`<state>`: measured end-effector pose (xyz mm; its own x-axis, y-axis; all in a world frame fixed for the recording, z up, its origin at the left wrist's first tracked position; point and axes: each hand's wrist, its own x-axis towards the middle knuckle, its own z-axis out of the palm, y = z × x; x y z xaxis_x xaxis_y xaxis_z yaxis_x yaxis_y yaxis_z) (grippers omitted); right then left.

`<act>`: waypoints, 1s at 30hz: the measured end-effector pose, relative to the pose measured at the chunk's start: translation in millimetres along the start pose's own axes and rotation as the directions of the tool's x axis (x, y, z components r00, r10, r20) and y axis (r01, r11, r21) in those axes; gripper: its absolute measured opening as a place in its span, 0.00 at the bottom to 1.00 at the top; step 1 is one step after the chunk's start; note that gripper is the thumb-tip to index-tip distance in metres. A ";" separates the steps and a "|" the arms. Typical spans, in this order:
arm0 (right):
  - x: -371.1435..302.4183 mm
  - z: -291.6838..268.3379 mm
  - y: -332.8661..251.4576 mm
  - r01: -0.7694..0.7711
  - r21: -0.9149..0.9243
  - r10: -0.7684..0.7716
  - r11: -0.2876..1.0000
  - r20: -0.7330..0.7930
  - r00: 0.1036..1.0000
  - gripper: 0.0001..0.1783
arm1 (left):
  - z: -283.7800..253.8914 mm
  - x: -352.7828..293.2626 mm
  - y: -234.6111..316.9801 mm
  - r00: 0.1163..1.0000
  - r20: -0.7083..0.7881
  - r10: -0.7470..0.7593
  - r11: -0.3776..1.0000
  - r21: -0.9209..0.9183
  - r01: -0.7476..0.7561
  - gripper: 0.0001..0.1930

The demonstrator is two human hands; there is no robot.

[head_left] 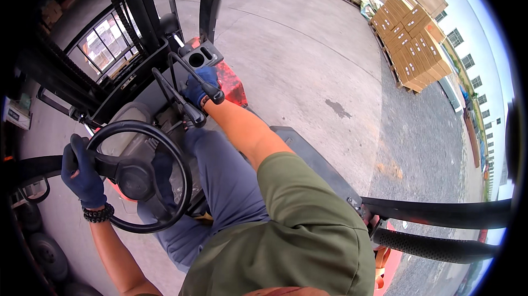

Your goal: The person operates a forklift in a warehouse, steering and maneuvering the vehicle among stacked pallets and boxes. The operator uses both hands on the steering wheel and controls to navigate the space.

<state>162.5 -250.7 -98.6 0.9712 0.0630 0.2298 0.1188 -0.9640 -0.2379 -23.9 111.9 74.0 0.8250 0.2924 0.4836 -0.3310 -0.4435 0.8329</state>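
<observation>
I sit in the seat of a forklift, seen from above. My left hand (82, 172), in a dark blue glove with a beaded bracelet at the wrist, grips the knob on the left rim of the black steering wheel (165, 136). My right hand (199, 88), also gloved in blue, is stretched forward and closed around one of the black control levers (190, 76) beside the dashboard. My grey trousers and green shirt fill the lower middle.
The black mast and chains (132, 10) rise ahead at upper left. Stacked brown cartons on pallets (412, 43) stand at the upper right on the concrete yard (308, 48). A black overhead-guard bar (440, 213) crosses the lower right. Tyres (47, 252) lie lower left.
</observation>
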 end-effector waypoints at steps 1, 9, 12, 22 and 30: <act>0.6 0.2 0.1 -0.006 0.000 0.006 1.000 -0.003 1.000 0.45 | 2.2 0.7 3.5 1.000 -0.003 0.019 1.000 -0.004 -0.019 0.19; -9.1 -29.5 -14.4 -0.031 -0.038 0.034 0.999 0.085 0.996 0.42 | -10.0 -5.2 18.3 1.000 -0.018 0.019 1.000 -0.006 -0.019 0.17; -44.4 -49.7 -6.3 -0.018 0.059 0.020 0.998 -0.046 0.999 0.33 | -16.5 -40.1 42.6 0.999 -0.049 0.017 1.000 -0.025 -0.018 0.15; -46.0 -9.1 -26.9 -0.003 -0.024 0.001 1.000 -0.071 0.997 0.39 | -101.2 -75.0 19.1 0.978 -0.171 -0.117 0.993 -0.014 0.117 0.17; -58.4 -22.0 -36.1 0.013 -0.021 -0.015 1.000 -0.105 0.994 0.39 | -144.2 -177.9 13.0 0.982 -0.150 -0.111 0.983 0.126 0.130 0.19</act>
<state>96.9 -225.2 -82.7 0.9423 0.0501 0.3309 0.1270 -0.9683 -0.2150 -240.9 176.3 37.6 0.7782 0.4638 0.4234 -0.1603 -0.5052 0.8480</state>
